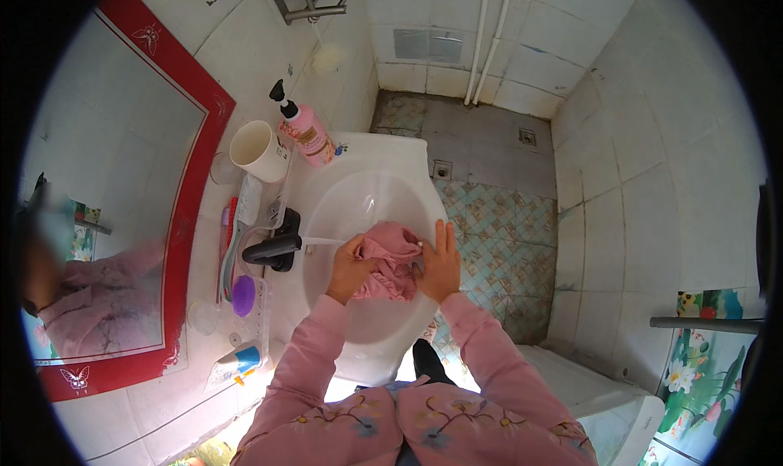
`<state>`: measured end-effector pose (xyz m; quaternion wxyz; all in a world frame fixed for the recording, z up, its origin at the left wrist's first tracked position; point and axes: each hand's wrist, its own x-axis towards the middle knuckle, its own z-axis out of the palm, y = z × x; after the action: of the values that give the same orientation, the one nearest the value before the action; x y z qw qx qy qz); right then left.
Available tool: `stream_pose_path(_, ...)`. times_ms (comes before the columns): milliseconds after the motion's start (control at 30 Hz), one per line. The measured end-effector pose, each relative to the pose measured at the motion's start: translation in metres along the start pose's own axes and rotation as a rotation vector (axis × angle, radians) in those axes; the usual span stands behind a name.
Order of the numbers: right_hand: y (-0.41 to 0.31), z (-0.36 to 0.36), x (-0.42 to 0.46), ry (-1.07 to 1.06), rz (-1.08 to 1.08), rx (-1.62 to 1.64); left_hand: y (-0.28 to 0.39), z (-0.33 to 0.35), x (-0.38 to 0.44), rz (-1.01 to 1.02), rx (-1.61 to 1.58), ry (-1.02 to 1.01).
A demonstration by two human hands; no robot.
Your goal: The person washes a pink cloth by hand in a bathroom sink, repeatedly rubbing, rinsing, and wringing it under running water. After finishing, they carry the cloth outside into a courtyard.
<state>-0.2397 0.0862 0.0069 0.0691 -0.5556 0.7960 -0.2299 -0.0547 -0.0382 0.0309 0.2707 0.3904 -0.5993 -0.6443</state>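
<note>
A crumpled wet-looking pink cloth [388, 261] is held over the white washbasin [342, 203]. My left hand [350, 271] grips its left side, thumb on top of the folds. At its right edge, my right hand [441, 267] pinches the fabric between thumb and a bent finger, while two other fingers stick out over the basin's rim. Water [324, 241] runs from the black faucet [272, 250] toward the cloth and my left hand. The undersides of the cloth and my hidden fingertips cannot be seen.
Along the wall side stand a pink pump bottle [308, 134], a white cup [260, 151], a long-handled brush [235, 240], a purple brush [243, 296] and a blue-and-white tube [244, 359]. A red-framed mirror [199, 142] hangs at left. A white appliance [587, 386] is at lower right.
</note>
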Motion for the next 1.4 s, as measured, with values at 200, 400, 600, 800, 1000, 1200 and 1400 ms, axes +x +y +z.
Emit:
stream_pose_path(200, -0.007, 0.004, 0.004, -0.011, 0.005, 0.035, -0.036, -0.039, 0.022, -0.019, 0.004, 0.146)
stream_pose_path(400, 0.004, 0.010, 0.000, 0.014, 0.020, 0.021, -0.001, -0.026, 0.025, -0.173, -0.028, 0.303)
stream_pose_path(600, 0.004, 0.010, 0.000, -0.014, 0.038, 0.032, 0.037, -0.010, 0.030, -0.313, -0.478, 0.253)
stream_pose_path(800, -0.002, 0.007, 0.001, 0.004, 0.035, 0.055, 0.021, -0.011, 0.019, 0.047, 0.340, 0.118)
stream_pose_path(1000, 0.001, 0.009, 0.001, 0.019, 0.048, 0.050, 0.054, 0.003, 0.009, 0.292, 0.247, 0.117)
stream_pose_path(1200, 0.005, 0.012, 0.001, 0.042, 0.037, 0.048, 0.046, 0.000, -0.041, -0.049, 0.642, -0.470)
stream_pose_path(1400, -0.003, 0.013, 0.001, 0.042, 0.020, 0.052, -0.053, -0.034, -0.022, -0.176, 0.705, -0.239)
